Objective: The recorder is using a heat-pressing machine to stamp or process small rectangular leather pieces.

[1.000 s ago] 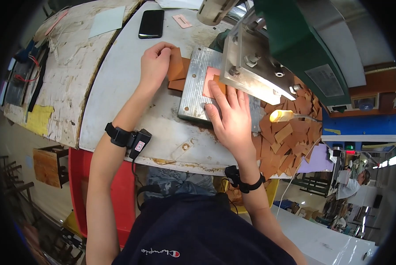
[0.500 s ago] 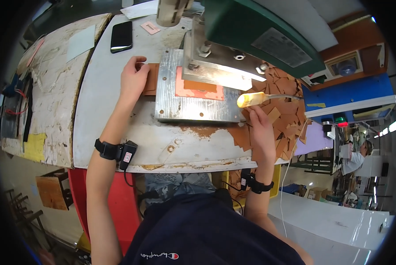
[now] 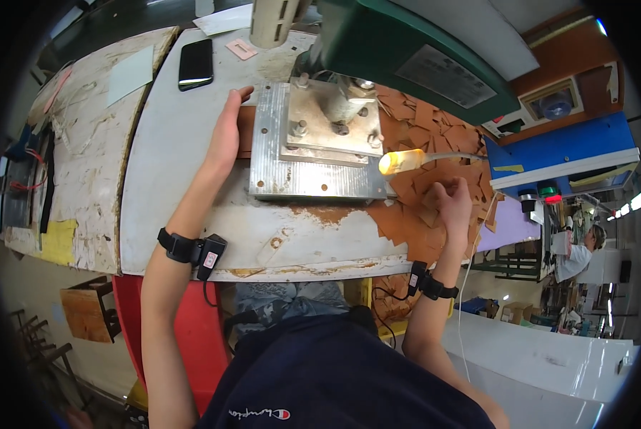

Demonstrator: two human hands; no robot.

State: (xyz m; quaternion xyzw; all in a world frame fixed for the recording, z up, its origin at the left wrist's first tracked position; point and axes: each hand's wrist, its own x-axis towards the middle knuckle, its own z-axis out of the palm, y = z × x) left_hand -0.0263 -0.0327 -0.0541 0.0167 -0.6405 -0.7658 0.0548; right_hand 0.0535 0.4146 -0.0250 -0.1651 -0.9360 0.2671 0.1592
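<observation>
My left hand (image 3: 227, 136) lies with stretched fingers along the outer side of several brown flat pieces (image 3: 247, 129), which look like leather. They sit against the left side of a ribbed metal base plate (image 3: 268, 168). Over that plate the bolted metal head (image 3: 313, 129) of a green press (image 3: 406, 53) is down, hiding the brown sheet and pink die. To the right, my right hand (image 3: 456, 204) is above a heap of brown scraps (image 3: 406, 193), its fingers bent but apart, and I make out nothing held in them.
A lit lamp (image 3: 399, 162) on a bendy neck glows right of the press head. A black phone (image 3: 196, 63) and a small pink piece (image 3: 242, 48) lie at the far left. A blue box (image 3: 563, 154) stands right. A person (image 3: 581, 254) is in the right background.
The press head has come down onto the plate and covers the brown sheet. My right hand has moved right, from the plate's edge over the scraps. My left fingers have straightened.
</observation>
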